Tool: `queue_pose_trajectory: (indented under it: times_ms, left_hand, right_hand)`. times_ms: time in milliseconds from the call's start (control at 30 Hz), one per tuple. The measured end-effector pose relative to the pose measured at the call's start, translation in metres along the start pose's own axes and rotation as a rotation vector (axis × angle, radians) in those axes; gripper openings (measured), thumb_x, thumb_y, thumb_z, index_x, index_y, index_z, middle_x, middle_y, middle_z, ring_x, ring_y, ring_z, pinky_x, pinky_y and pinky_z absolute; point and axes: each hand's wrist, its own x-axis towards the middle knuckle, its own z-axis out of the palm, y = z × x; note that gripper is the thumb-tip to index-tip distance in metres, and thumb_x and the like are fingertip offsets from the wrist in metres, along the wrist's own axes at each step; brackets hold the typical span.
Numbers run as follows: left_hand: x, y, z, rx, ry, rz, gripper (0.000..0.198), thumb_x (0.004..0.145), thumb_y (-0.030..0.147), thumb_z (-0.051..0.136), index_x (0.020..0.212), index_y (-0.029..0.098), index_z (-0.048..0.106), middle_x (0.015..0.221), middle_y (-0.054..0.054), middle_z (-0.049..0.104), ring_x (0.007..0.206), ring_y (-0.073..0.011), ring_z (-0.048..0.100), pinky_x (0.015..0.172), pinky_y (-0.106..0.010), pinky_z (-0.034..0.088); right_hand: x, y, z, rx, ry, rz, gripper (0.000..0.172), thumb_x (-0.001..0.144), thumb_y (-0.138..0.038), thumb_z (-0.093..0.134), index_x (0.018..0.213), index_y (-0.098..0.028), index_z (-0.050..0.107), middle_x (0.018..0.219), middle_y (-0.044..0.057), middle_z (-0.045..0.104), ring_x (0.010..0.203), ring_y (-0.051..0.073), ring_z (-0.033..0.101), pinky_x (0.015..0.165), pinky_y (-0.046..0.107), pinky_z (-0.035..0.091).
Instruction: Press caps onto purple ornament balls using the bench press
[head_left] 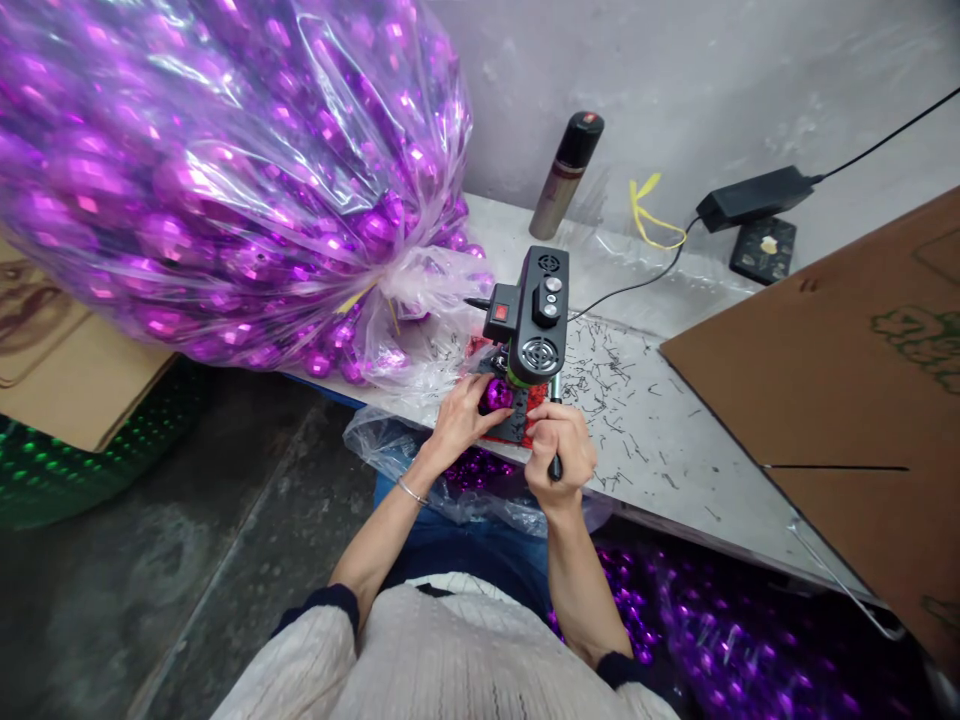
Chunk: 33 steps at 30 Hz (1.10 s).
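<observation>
My left hand [459,412] is closed around a shiny purple ball ornament [497,395], thumb and fingers on its sides, on the dark base [514,424] of a small press. The black machine head [541,315], with a red switch and round vents, stands over the ball. To the right, my right hand [561,447] is wrapped round the black handle [555,466] of the press lever. Part of the ball is hidden beneath the machine head and my fingers. Red patches show around the base.
A large clear bag of purple balls [247,200] fills the left. Dark scraps [611,400] litter the white tabletop. Behind stand a spray can [566,175] and a power adapter [754,198]. A cardboard box [840,400] stands right; more purple balls [720,640] lie below the table.
</observation>
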Motion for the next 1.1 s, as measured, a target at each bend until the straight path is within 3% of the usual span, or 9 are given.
queue_pose_trajectory:
  times_ms: [267, 467, 1100]
  left_hand:
    - [0.007, -0.008, 0.01, 0.095, -0.034, 0.042, 0.06, 0.075, 0.053, 0.085, 0.124, 0.023, 0.07, 0.126, -0.013, 0.069, 0.122, -0.0356, 0.059, 0.11, -0.049, 0.041]
    - [0.0, -0.019, 0.024, -0.019, 0.07, 0.009, 0.063, 0.074, 0.049, 0.087, 0.129, 0.024, 0.068, 0.123, -0.011, 0.072, 0.12, -0.0334, 0.062, 0.112, -0.047, 0.039]
    - [0.001, -0.02, 0.024, -0.115, 0.084, -0.002, 0.062, 0.068, 0.057, 0.089, 0.119, 0.025, 0.073, 0.121, -0.012, 0.073, 0.118, -0.0337, 0.063, 0.112, -0.049, 0.039]
  right_hand:
    - [0.0, 0.0, 0.0, -0.008, -0.001, -0.003, 0.02, 0.096, -0.009, 0.046, 0.084, -0.023, 0.055, 0.076, 0.001, 0.064, 0.075, 0.014, 0.067, 0.066, 0.028, 0.053]
    - [0.001, -0.001, -0.001, -0.017, 0.002, -0.004, 0.019, 0.095, -0.01, 0.047, 0.084, -0.022, 0.056, 0.079, 0.002, 0.066, 0.074, 0.014, 0.067, 0.066, 0.028, 0.053]
    - [-0.028, 0.015, 0.015, 0.011, 0.098, 0.024, 0.021, 0.1, -0.02, 0.044, 0.084, -0.022, 0.058, 0.083, 0.002, 0.066, 0.07, 0.013, 0.063, 0.062, 0.028, 0.051]
